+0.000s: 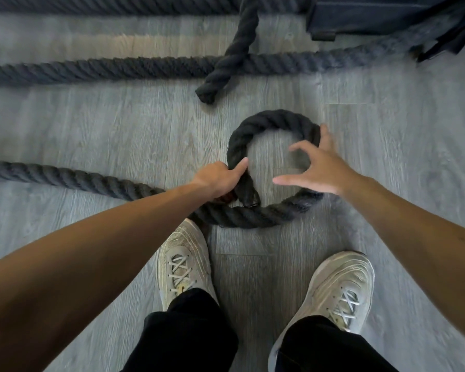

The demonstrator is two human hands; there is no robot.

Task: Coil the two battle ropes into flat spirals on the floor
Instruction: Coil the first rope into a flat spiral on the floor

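Note:
A thick dark battle rope lies on the grey wood floor, its end curled into one round loop in front of my feet. The rest of it runs off to the left. My left hand grips the rope's end at the loop's left side, forefinger stretched along it. My right hand hovers over the loop's right side with its fingers spread, fingertips by the rope. A second rope stretches straight across the floor further away, and its end crosses over itself.
My two pale trainers stand just behind the loop. A dark box-like base and black straps sit at the top right. Another rope length runs along the top edge.

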